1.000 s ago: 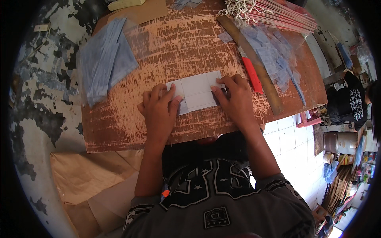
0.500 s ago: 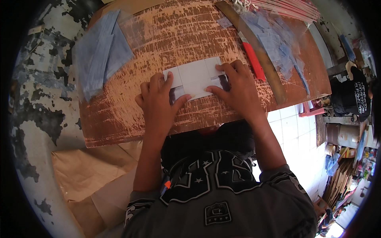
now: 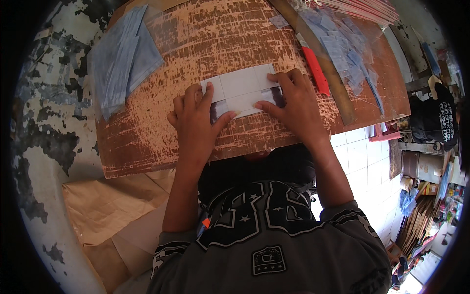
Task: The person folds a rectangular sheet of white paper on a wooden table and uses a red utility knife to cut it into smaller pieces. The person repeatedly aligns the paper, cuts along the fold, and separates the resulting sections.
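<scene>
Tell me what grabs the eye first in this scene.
Both hands press flat on a white folded paper at the middle of the worn brown board: the left hand on its left end, the right hand on its right. A red knife lies just right of the right hand, beside a long wooden ruler. A blue stack of sheets sits at the board's upper left.

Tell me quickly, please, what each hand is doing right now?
Left hand: open, fingers pressing flat on the white paper.
Right hand: open, pressing the same paper's right end.
</scene>
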Demonstrator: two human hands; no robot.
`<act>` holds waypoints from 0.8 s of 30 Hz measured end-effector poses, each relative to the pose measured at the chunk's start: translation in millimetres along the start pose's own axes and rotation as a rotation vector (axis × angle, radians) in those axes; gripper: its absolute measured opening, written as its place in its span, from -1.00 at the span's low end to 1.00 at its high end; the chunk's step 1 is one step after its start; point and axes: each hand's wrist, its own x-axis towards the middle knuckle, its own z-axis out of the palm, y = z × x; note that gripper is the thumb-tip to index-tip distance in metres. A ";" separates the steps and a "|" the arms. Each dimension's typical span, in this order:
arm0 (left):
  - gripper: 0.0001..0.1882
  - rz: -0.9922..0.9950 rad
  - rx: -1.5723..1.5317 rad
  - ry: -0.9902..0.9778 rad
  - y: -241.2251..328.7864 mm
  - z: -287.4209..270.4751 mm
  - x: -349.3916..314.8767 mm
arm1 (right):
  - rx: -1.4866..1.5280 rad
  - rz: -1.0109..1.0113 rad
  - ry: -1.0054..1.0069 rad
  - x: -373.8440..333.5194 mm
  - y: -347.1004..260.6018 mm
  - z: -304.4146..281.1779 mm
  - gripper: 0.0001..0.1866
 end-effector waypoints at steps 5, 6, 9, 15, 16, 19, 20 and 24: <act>-0.10 -0.015 0.008 -0.031 2.3 -1.0 1.0 | -0.008 0.004 -0.003 -0.2 -0.1 -0.4 -0.33; -0.10 -0.015 0.018 -0.040 2.7 -1.7 2.7 | -0.005 0.006 -0.005 1.4 0.0 -0.7 -0.33; -0.10 -0.011 0.037 -0.056 2.6 -1.9 2.9 | -0.002 0.007 -0.006 0.5 -2.0 -1.1 -0.34; -0.10 0.015 0.038 -0.069 3.9 -4.5 5.3 | 0.000 0.009 -0.005 0.8 -6.0 -4.7 -0.35; -0.10 0.024 0.039 -0.065 3.8 -5.2 5.2 | -0.011 0.014 -0.018 0.1 -6.6 -5.1 -0.35; -0.18 0.055 0.040 -0.081 11.2 -13.4 10.1 | -0.012 0.008 0.001 0.5 -7.0 -5.1 -0.34; -0.21 0.099 0.051 -0.085 11.6 -15.1 10.7 | -0.017 0.010 -0.008 0.2 -7.5 -5.4 -0.34; -0.42 0.280 0.091 -0.091 10.4 -15.0 13.3 | -0.023 0.005 -0.005 -0.2 -5.8 -4.5 -0.33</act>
